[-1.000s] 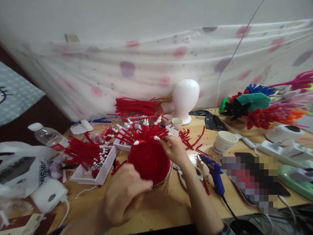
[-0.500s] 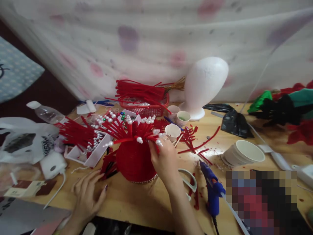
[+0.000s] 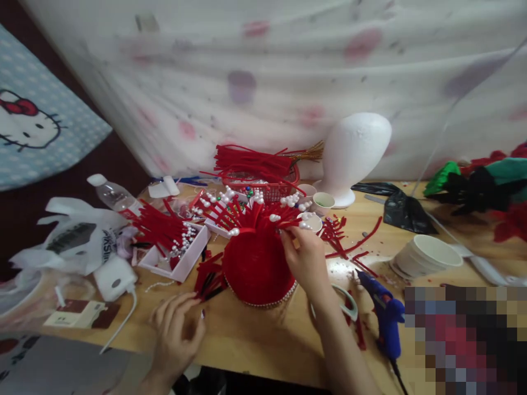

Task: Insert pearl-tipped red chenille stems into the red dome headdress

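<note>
In front of me on the table stands a round red velvet headpiece point(image 3: 257, 269) with a pearl trim along its lower edge. Red fuzzy stems point(image 3: 259, 214) tipped with white pearls fan out from its top. The fingers of my right hand point(image 3: 307, 258) pinch one of these pearl-tipped stems at the headpiece's upper right. My left hand point(image 3: 177, 329) rests low to the left, fingers apart and loosely curled, holding nothing. Its fingertips are close to a bundle of red and black strips point(image 3: 209, 277) beside the headpiece.
A white box point(image 3: 189, 260) of red stems and pearls stands left. Behind are a red basket point(image 3: 280, 192) and a white foam head point(image 3: 356, 156). On the right lie a blue glue gun point(image 3: 385, 312), scissors point(image 3: 348, 302) and stacked paper cups point(image 3: 428, 258). A charger point(image 3: 115, 280) sits left.
The whole view has shifted, so things appear further right and slightly lower. My right hand stays at the stems on the headpiece's upper right. My left hand remains open beside it.
</note>
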Available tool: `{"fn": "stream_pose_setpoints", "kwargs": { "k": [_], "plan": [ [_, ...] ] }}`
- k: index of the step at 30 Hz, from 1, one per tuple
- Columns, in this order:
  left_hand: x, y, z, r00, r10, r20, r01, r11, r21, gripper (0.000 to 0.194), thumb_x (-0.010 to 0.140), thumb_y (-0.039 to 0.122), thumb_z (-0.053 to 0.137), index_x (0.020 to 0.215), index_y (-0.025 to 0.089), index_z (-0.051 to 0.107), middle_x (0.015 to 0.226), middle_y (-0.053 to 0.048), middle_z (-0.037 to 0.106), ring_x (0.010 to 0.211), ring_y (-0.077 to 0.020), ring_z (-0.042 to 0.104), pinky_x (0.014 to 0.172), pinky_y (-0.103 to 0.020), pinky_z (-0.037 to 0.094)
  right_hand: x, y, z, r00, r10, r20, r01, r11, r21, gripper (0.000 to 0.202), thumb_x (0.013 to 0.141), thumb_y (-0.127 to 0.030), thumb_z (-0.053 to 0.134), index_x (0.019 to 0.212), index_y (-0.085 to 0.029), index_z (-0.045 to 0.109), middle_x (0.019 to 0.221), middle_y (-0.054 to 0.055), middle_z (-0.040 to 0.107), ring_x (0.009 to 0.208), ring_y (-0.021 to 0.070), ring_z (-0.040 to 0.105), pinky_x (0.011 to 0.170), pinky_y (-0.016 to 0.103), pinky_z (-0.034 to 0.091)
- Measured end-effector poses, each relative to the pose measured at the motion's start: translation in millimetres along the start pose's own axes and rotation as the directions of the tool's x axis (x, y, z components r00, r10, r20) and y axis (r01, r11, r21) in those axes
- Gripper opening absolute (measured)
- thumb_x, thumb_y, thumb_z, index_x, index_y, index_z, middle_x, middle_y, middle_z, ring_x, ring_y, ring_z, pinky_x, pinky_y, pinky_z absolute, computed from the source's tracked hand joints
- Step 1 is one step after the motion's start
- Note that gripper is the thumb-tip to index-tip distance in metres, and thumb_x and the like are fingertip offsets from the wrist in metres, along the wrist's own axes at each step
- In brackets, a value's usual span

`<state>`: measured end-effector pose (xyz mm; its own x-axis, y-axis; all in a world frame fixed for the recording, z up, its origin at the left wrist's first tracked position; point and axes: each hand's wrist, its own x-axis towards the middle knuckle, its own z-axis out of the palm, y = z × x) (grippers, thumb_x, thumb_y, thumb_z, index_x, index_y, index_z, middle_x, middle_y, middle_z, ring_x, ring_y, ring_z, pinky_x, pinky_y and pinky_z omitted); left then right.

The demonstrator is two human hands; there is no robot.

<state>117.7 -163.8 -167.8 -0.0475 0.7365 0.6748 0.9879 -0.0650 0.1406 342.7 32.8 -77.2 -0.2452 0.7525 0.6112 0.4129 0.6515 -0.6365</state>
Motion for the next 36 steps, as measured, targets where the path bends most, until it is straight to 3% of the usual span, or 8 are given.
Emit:
{"fn": "stream_pose_setpoints", "kwargs": {
  "k": [4, 8, 11, 14, 18, 23, 32, 36],
  "plan": [
    [22.7, 12.1, -8.1, 0.998, 0.054, -0.039, -0.061, 0.978, -0.197, 0.024, 0.085, 0.010, 0.055, 0.108, 0.017, 0.056, 0.099, -0.009, 0.061, 0.096, -0.0231, 0.056, 0.088, -0.040, 0.041, 4.2, -1.2, 0.0, 0.994, 0.101, 0.034, -0.104, 0.990, 0.092, 0.014, 0.084, -0.022, 0.051, 0.074, -0.019, 0.061, 0.073, 0.005, 0.065, 0.069, 0.0188, 0.058, 0.066, 0.029, 0.042],
    [72.4, 45.3, -15.3, 0.995, 0.099, -0.033, -0.104, 0.929, -0.354, 0.027, 0.087, 0.010, 0.053, 0.111, 0.021, 0.058, 0.099, -0.006, 0.059, 0.096, -0.0208, 0.054, 0.089, -0.038, 0.041, 12.2, 3.2, -9.8, 0.987, 0.089, 0.131, -0.105, 0.987, 0.122, 0.016, 0.083, -0.026, 0.051, 0.076, -0.017, 0.063, 0.073, 0.004, 0.066, 0.068, 0.0168, 0.058, 0.064, 0.028, 0.044],
    [109.5, 70.8, -11.3, 0.993, 0.112, -0.047, -0.121, 0.932, -0.340, 0.025, 0.088, 0.015, 0.053, 0.111, 0.021, 0.063, 0.096, -0.006, 0.057, 0.092, -0.0215, 0.053, 0.086, -0.039, 0.041, 24.2, 4.9, -21.6, 0.954, 0.049, 0.295, -0.096, 0.985, 0.146, 0.020, 0.083, -0.028, 0.052, 0.081, -0.016, 0.067, 0.074, 0.003, 0.069, 0.072, 0.0172, 0.061, 0.066, 0.027, 0.048],
    [131.0, 86.8, 0.5, 0.987, 0.162, -0.005, -0.159, 0.960, -0.229, 0.027, 0.089, 0.020, 0.053, 0.113, 0.021, 0.065, 0.092, -0.006, 0.056, 0.088, -0.0227, 0.051, 0.083, -0.042, 0.040, 39.2, 3.9, -32.8, 0.899, 0.024, 0.438, -0.091, 0.987, 0.132, 0.020, 0.080, -0.026, 0.054, 0.076, -0.014, 0.069, 0.070, 0.002, 0.068, 0.067, 0.0154, 0.060, 0.063, 0.026, 0.047],
    [135.4, 92.4, 15.9, 0.974, 0.222, 0.041, -0.218, 0.972, -0.086, 0.029, 0.092, 0.025, 0.053, 0.117, 0.022, 0.065, 0.090, -0.007, 0.056, 0.086, -0.0233, 0.050, 0.084, -0.043, 0.038, 54.2, -0.9, -41.3, 0.852, 0.021, 0.523, -0.075, 0.994, 0.083, 0.017, 0.077, -0.021, 0.057, 0.067, -0.013, 0.067, 0.063, -0.001, 0.063, 0.059, 0.0110, 0.052, 0.057, 0.022, 0.042],
    [129.8, 89.8, 24.0, 0.968, 0.249, -0.006, -0.249, 0.968, -0.018, 0.027, 0.092, 0.025, 0.054, 0.115, 0.025, 0.067, 0.091, -0.007, 0.057, 0.086, -0.0224, 0.049, 0.083, -0.041, 0.034, 60.4, -9.0, -45.7, 0.819, 0.021, 0.574, -0.072, 0.995, 0.067, 0.018, 0.077, -0.017, 0.056, 0.061, -0.014, 0.064, 0.058, -0.003, 0.060, 0.056, 0.0088, 0.048, 0.055, 0.021, 0.039],
    [129.2, 90.0, 26.4, 0.968, 0.252, -0.011, -0.252, 0.968, -0.012, 0.031, 0.092, 0.022, 0.052, 0.121, 0.024, 0.065, 0.093, -0.007, 0.058, 0.086, -0.0210, 0.051, 0.085, -0.041, 0.033, 71.4, -9.8, -46.1, 0.767, -0.042, 0.641, -0.054, 0.990, 0.129, 0.022, 0.079, -0.008, 0.054, 0.081, -0.017, 0.074, 0.081, 0.000, 0.074, 0.073, 0.0138, 0.063, 0.068, 0.025, 0.049],
    [129.8, 92.1, 26.1, 0.974, 0.227, -0.007, -0.227, 0.974, -0.012, 0.030, 0.092, 0.020, 0.050, 0.117, 0.024, 0.068, 0.093, -0.008, 0.058, 0.088, -0.0211, 0.052, 0.086, -0.041, 0.033, 71.8, -7.3, -45.4, 0.789, -0.036, 0.613, -0.070, 0.986, 0.148, 0.027, 0.078, -0.005, 0.055, 0.086, -0.020, 0.076, 0.084, 0.000, 0.076, 0.079, 0.0160, 0.066, 0.071, 0.026, 0.051]
  ]
}}
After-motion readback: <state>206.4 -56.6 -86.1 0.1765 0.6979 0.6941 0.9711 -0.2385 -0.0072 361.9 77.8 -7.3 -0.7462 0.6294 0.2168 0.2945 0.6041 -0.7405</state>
